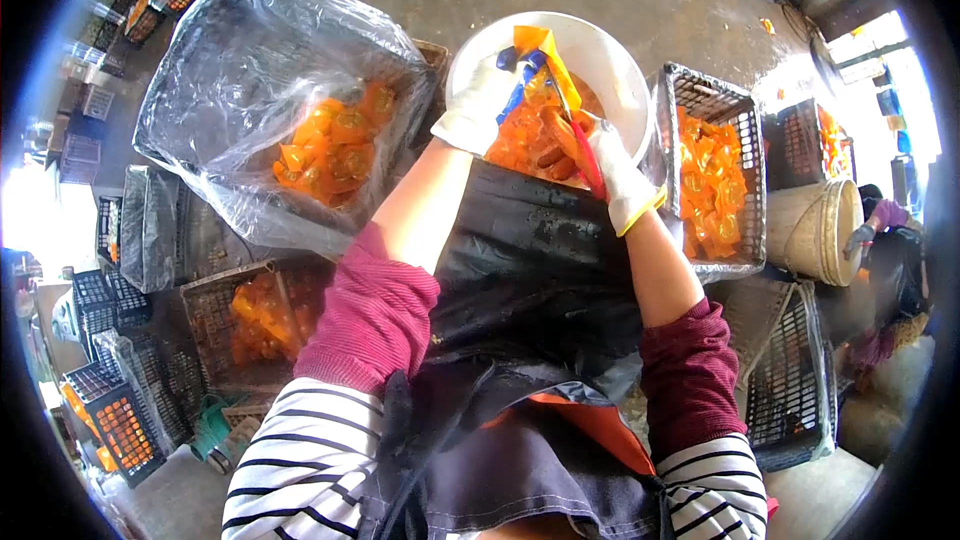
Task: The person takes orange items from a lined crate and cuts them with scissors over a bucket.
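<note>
My left hand (pixel 487 100), in a white glove with blue fingertips, is closed on an orange-yellow plastic packet (pixel 536 42) over a white bucket (pixel 622 70). My right hand (pixel 622 172), in a white glove with a yellow cuff, grips red-handled scissors (pixel 590 162). Their dark metal blade points up against the packet's lower right edge; whether it is cutting is not clear. Beneath both hands the bucket holds a heap of wet orange pieces (pixel 525 137), whose kind I cannot make out.
At left, a crate lined with clear plastic (pixel 215 70) holds orange packets (pixel 335 145). A black crate (pixel 755 170) of orange packets (pixel 708 190) stands right of the bucket. Beyond it are a cream bucket (pixel 810 230) and another person (pixel 890 240). More crates (pixel 795 380) stand around my legs.
</note>
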The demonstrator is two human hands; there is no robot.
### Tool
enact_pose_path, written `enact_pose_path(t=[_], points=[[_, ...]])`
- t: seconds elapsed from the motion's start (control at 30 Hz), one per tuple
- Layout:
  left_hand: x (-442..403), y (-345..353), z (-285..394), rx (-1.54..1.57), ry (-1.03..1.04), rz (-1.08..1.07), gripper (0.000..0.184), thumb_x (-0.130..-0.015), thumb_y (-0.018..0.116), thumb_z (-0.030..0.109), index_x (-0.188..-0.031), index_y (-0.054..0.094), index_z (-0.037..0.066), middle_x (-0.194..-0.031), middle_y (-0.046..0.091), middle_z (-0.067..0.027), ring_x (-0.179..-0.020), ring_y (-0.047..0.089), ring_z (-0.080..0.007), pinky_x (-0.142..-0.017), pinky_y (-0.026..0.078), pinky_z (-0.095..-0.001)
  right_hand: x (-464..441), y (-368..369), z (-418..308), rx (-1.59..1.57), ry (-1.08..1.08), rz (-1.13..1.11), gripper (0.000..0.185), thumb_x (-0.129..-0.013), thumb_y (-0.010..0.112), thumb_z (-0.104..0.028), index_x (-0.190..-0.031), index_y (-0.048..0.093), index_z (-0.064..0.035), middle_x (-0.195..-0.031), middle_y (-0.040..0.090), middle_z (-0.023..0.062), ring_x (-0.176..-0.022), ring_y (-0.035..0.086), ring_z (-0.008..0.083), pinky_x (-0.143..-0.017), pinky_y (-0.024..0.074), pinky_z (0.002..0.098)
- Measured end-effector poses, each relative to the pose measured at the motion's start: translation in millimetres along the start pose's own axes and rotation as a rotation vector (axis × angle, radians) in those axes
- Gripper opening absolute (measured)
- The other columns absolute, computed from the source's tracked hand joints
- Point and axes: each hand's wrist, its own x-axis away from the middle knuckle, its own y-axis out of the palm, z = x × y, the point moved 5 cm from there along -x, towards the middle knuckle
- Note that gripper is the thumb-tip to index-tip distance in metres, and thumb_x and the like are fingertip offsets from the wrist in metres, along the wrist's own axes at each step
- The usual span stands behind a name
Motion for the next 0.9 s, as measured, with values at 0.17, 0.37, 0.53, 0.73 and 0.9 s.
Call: enact_pose_path(t=[0.17, 0.37, 0.53, 0.73, 0.9], points=[[1, -8, 4, -0.546, 0.184, 0.075, 0.026, -0.088, 0.061, 0.016, -0.110, 0.061, 0.002, -0.100, 0.064, -0.0102, -0.089, 0.060, -0.0213, -0.078, 0.049, -0.0296, 3, 0, -1, 0.094, -0.008, 0.003, 0.041, -0.099, 0.029, -0.029, -0.118, 0.049, 0.0000, -0.085, 0.066, 0.0246, -0.064, 0.065, 0.0298, -0.055, 0.0532, 0.0304], [-15, -15, -24, -0.357, 0.143, 0.064, 0.029, -0.090, 0.056, 0.024, -0.110, 0.063, 0.004, -0.102, 0.065, -0.0162, -0.096, 0.061, -0.0297, -0.084, 0.048, -0.0358, 3, 0, -6, 0.141, -0.010, 0.061, 0.044, -0.099, 0.023, -0.031, -0.116, 0.050, 0.0001, -0.083, 0.065, 0.0250, -0.060, 0.065, 0.0296, -0.055, 0.0531, 0.0294], [-15, -9, -28, 0.304, -0.066, -0.044, 0.028, -0.089, 0.059, 0.009, -0.117, 0.056, 0.003, -0.104, 0.061, -0.0102, -0.092, 0.062, -0.0215, -0.078, 0.057, -0.0309, -14, -23, 10, 0.173, -0.154, 0.226, 0.035, -0.097, 0.038, -0.021, -0.117, 0.057, -0.0014, -0.089, 0.066, 0.0143, -0.073, 0.063, 0.0200, -0.067, 0.0498, 0.0276], [10, 7, -3, 0.459, -0.309, -0.115, 0.045, -0.090, 0.063, 0.028, -0.124, 0.051, 0.002, -0.109, 0.059, -0.0114, -0.098, 0.060, -0.0241, -0.080, 0.057, -0.0337, -15, -26, 6, 0.243, -0.217, 0.264, 0.032, -0.094, 0.041, -0.016, -0.116, 0.062, -0.0077, -0.092, 0.066, 0.0102, -0.081, 0.060, 0.0160, -0.076, 0.0449, 0.0282], [-5, -3, -25, 0.083, -0.196, -0.127, 0.045, -0.091, 0.060, 0.033, -0.122, 0.054, 0.001, -0.107, 0.062, -0.0126, -0.086, 0.064, -0.0212, -0.075, 0.054, -0.0287, -6, -23, -2, 0.372, -0.216, 0.296, 0.033, -0.094, 0.041, -0.017, -0.117, 0.062, -0.0080, -0.093, 0.066, 0.0108, -0.082, 0.061, 0.0169, -0.077, 0.0455, 0.0294]])
